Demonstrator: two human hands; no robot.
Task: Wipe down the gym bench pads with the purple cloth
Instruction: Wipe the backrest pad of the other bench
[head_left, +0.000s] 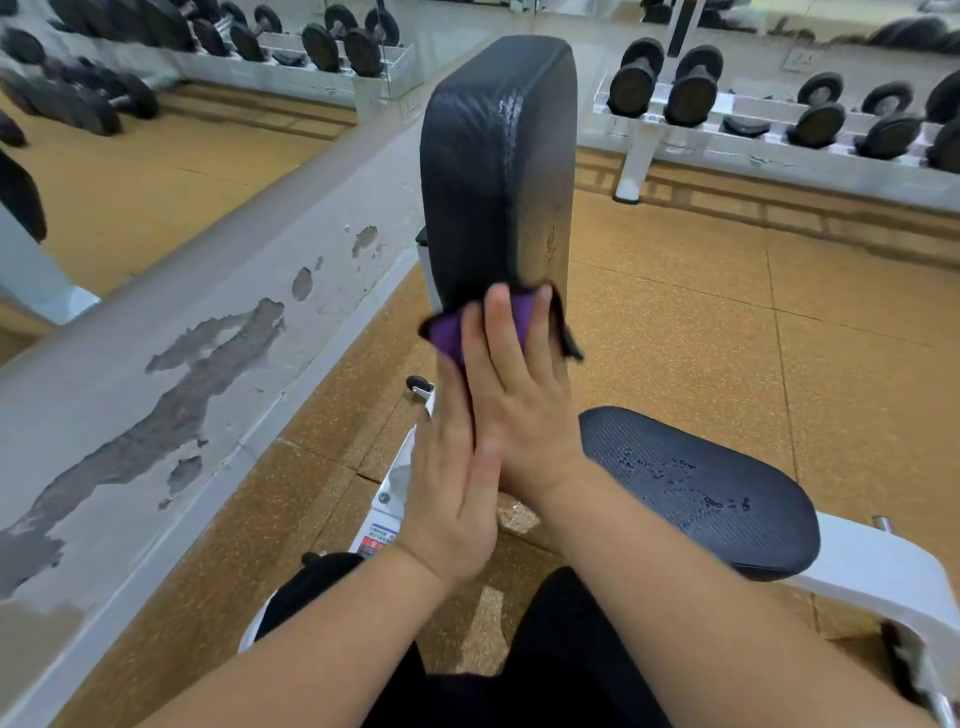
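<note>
Purple cloth (450, 336), folded, is lying at centre frame against the lower part of the upright back pad (493, 156), black textured vinyl showing a damp sheen. Right hand (519, 395), entering from lower right, is pressing the cloth flat to the pad with straight, slightly spread fingers (498, 322), not curled round it. Left hand (452, 499), entering from lower left, is lying flat and open alongside, fingers extended up the pad's left edge, touching the right hand's side; whether it is touching the cloth cannot be told. Seat pad (727, 519), lower right, same vinyl, is carrying scattered water droplets (675, 467) and appears not yet wiped. White frame (872, 561) is supporting both pads. Step in hand, as judged: wiping the back pad, low on its face. Next move is calling for firm flat pressure through the remaining strip of the back pad, then carrying the cloth down and right to the seat pad to take up the droplets. Dumbbells (691, 93) are resting on racks across the upper frame; tan floor (727, 322) is lying beneath.
</note>
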